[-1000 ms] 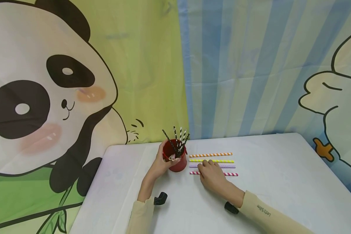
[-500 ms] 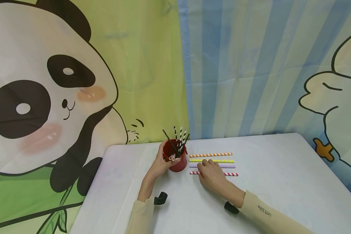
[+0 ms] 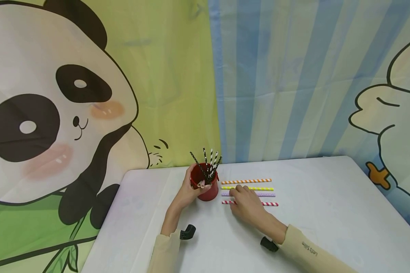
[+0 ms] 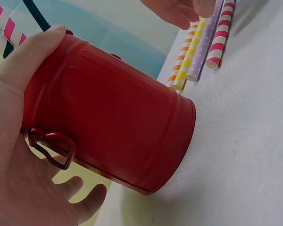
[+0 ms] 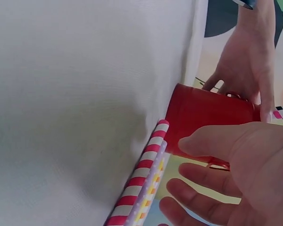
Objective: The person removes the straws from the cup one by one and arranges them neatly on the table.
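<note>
My left hand [image 3: 187, 192] grips a small red metal bucket [image 3: 208, 195], the thumb over its rim. Several black-and-white paper straws [image 3: 212, 167] lean in it. Beside the thumb show the ends of pinkish straws [image 3: 201, 184]. To the bucket's right lie four-colour rows: an orange-striped straw [image 3: 246, 181], a yellow one [image 3: 264, 189], a lavender dotted one [image 3: 267, 195] and a red-and-white striped one [image 3: 270, 204]. Over the last of these hovers my right hand [image 3: 250, 206], partly covering them. In the right wrist view its thumb and bent fingers stand apart, holding nothing.
A white cloth covers the table [image 3: 321, 204]. Behind it hang a panda-printed curtain [image 3: 177, 94] and a blue striped one [image 3: 276, 94]. Black wrist devices [image 3: 188, 232] sit below both wrists.
My right hand has shifted slightly left above the straws. The left hand and the bucket stay where they were.
</note>
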{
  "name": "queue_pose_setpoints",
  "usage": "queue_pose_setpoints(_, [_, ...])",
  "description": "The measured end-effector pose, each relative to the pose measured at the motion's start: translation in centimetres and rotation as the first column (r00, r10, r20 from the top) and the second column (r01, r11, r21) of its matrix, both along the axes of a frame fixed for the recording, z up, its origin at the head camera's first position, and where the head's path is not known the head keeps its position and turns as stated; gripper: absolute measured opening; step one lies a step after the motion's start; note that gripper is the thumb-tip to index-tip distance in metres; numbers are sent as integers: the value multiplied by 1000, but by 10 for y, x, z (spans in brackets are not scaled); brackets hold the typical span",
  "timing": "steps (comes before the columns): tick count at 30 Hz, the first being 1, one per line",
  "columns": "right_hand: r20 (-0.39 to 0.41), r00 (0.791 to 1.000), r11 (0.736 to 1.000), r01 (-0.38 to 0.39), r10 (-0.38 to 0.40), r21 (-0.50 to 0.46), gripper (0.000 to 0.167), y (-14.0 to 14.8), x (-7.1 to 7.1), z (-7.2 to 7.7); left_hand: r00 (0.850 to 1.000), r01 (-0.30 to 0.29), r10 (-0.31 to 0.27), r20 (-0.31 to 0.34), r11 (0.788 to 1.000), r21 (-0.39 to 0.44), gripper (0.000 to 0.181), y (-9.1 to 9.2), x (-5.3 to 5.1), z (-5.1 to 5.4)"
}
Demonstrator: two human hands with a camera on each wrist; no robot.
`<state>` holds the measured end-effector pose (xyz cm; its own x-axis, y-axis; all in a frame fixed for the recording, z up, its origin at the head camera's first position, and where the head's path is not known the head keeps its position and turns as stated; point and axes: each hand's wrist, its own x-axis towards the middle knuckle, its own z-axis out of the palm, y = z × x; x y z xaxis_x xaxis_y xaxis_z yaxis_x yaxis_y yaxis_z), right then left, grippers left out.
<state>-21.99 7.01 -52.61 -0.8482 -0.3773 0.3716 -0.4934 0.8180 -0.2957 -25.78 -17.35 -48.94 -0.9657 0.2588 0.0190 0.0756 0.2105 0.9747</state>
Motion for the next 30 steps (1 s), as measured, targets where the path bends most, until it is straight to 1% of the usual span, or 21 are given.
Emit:
queue_pose_setpoints(4, [-4, 1000, 999, -9, 9, -41, 20, -1, -2, 4, 1000, 0, 0, -6, 1000, 0, 100, -1, -1, 1])
queue_pose_setpoints(9, [-81, 996, 991, -51, 42, -120, 23, -4, -6, 5, 1000, -4, 4, -15, 1000, -4, 99, -1, -1, 2])
queue_pose_setpoints(10, [-97, 994, 988, -64, 50, -142, 24, -6, -6, 6, 1000, -6, 6, -15, 1000, -6, 99, 0, -1, 2])
queue_pose_setpoints(17, [-133, 987, 956, -128, 95, -265, 29, -19, -6, 14, 1000, -2, 2, -27, 1000, 2, 99, -1, 0, -1])
queue_pose_setpoints(21, [-196, 973, 937, -180, 124, -300, 32, -30, -7, 19, 1000, 0, 0, -20, 1000, 7, 100, -2, 1, -1])
queue_pose_setpoints(25, [-234, 961, 926, -219, 149, -309, 33, -39, -10, 25, 1000, -1, 1, -9, 1000, 1, 99, -2, 1, -1])
queue_pose_setpoints(27, [-243, 958, 923, -226, 152, -312, 32, -43, -12, 28, 1000, 3, -3, -18, 1000, 3, 97, -2, -1, -5])
queue_pose_setpoints(30, [-251, 955, 917, -238, 160, -320, 30, -49, -15, 29, 999, 8, -7, -38, 1000, 4, 97, -4, -7, -15])
